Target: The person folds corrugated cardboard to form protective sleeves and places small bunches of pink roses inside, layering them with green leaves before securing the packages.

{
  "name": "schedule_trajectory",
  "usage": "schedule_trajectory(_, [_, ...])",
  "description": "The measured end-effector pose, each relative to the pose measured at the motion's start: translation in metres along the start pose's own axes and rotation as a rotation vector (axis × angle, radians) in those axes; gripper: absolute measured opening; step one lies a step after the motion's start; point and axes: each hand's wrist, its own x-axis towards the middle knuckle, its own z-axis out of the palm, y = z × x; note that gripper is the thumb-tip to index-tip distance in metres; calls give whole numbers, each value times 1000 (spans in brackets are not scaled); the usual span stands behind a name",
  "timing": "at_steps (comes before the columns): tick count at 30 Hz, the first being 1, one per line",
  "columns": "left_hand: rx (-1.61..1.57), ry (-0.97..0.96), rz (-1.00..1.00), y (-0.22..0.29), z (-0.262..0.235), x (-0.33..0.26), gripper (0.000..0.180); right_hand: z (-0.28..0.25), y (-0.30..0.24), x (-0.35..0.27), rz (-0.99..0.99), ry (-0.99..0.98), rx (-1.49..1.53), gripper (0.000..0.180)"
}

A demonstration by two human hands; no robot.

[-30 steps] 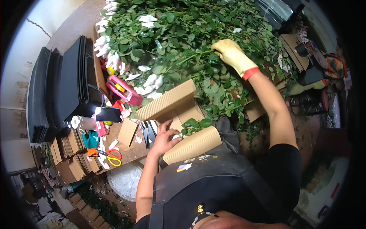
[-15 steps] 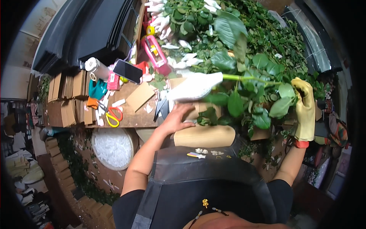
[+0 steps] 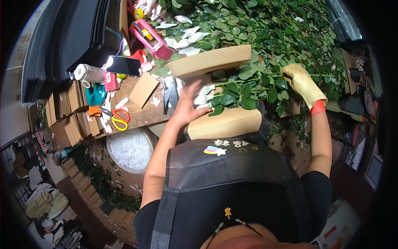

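On a sheet of corrugated cardboard [image 3: 224,125] lie several leafy rose stems [image 3: 248,90], their heads wrapped in white netting sleeves [image 3: 203,99] at the left end. My bare left hand [image 3: 185,107] is beside those heads, thumb and fingers apart, the fingertips blurred. In a yellow glove, my right hand [image 3: 300,82] closes around a rose stem at the right. The far flap of the cardboard [image 3: 211,61] stands up, curved over the stems. Black-bladed scissors [image 3: 170,94] lie just left of my left hand.
A heap of leafy stems [image 3: 269,29] covers the far table. Left of it are a pink tape dispenser [image 3: 151,39], a phone [image 3: 123,65], a bottle [image 3: 88,73] and orange-yellow scissors [image 3: 120,118]. Below the table edge stands a tub of white pieces [image 3: 130,151].
The wrapped rose held up by my right hand has come down onto the cardboard with the others. My left hand has lifted off the cardboard, and the far flap now stands higher.
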Motion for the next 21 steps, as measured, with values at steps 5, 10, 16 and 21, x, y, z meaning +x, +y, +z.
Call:
schedule_trajectory(5, [302,-201,130,2,-11,12,53,22,4,0,17,-9,-126,19])
schedule_trajectory(10, [546,-225,214,6,-7,18,46,77,-6,4,292,-167,-426,42])
schedule_trajectory(16, [553,-201,195,7,-6,14,43,18,-83,-10,230,-98,-282,61])
schedule_trajectory(21, [542,-258,162,4,-2,19,43,133,-56,-32,54,-658,-2549,66])
